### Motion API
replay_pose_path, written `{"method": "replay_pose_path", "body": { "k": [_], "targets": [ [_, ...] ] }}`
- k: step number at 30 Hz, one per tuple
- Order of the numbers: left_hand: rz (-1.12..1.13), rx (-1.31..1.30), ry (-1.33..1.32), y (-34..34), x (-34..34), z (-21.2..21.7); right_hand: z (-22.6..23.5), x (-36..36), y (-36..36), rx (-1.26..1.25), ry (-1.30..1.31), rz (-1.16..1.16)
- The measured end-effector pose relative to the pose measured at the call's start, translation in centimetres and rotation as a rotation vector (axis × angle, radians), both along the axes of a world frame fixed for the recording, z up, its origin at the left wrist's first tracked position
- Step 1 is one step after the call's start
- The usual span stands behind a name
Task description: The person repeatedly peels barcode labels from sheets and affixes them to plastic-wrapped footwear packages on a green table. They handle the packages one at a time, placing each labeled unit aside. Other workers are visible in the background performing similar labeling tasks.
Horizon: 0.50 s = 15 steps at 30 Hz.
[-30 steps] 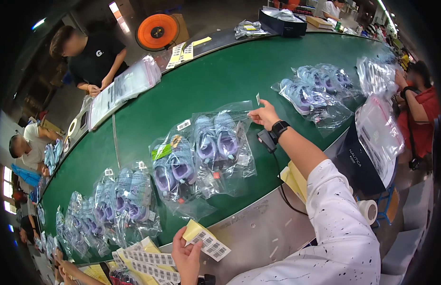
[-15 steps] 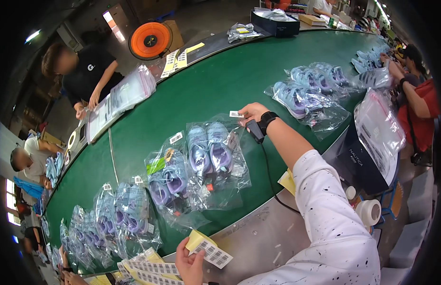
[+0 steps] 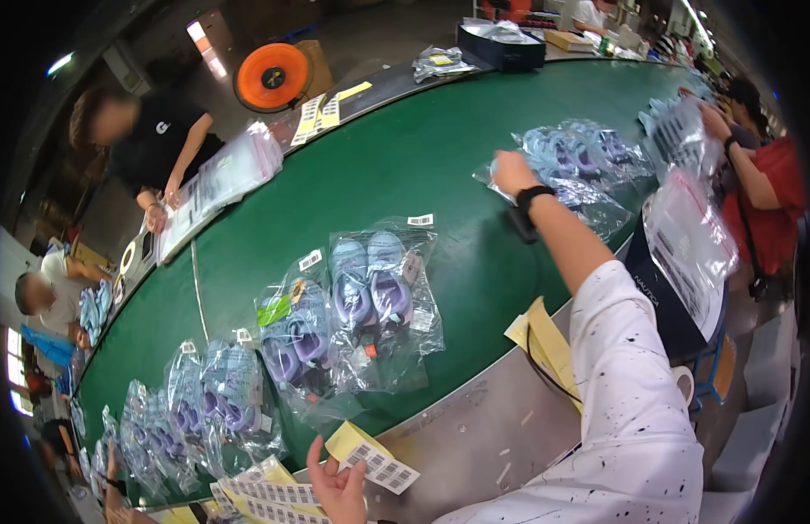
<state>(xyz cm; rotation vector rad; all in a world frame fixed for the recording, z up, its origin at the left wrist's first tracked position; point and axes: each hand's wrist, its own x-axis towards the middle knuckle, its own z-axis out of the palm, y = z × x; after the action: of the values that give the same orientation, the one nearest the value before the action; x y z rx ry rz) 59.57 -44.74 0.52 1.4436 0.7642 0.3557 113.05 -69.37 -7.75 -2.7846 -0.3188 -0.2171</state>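
My right hand (image 3: pixel 515 174), fingers curled, closes on the near-left edge of a clear plastic bag (image 3: pixel 579 196) of light-blue shoes. A black strap is on its wrist, and a dark device hangs below it. Low in the view, my left hand (image 3: pixel 337 489) holds a yellow-backed sheet of barcode labels (image 3: pixel 385 466) by the thumb, with another finger raised. Between my hands lies a bagged pair of blue and lilac shoes (image 3: pixel 370 279) with a white barcode label (image 3: pixel 420 220) on its bag's top corner. Another bagged pair (image 3: pixel 296 336) with a green tag sits to its left.
More bagged shoes (image 3: pixel 191 397) line the green belt (image 3: pixel 440 140) at left. Label sheets (image 3: pixel 274 499) and yellow backing paper (image 3: pixel 549 336) lie along the metal edge. A dark box (image 3: pixel 658 288) holding plastic bags stands right. Co-workers (image 3: pixel 165 131) work around the belt; an orange fan (image 3: pixel 274 77) stands beyond.
My right hand has left the label at the top corner of the middle bag and moved right and away to another bag. The label now lies on the middle bag. My left hand keeps the label sheet.
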Motion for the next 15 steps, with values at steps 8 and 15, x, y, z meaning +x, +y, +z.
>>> {"method": "replay_pose_path", "body": {
  "k": [8, 15],
  "targets": [
    [0.152, 0.07, -0.085, -0.4, 0.2, 1.0, -1.8, -4.2, -4.4, -0.227, 0.113, -0.046],
    [0.096, -0.005, -0.186, -0.7, 1.4, 1.4, -4.1, -3.9, 1.0, 0.038, 0.085, 0.109]
  ]
}}
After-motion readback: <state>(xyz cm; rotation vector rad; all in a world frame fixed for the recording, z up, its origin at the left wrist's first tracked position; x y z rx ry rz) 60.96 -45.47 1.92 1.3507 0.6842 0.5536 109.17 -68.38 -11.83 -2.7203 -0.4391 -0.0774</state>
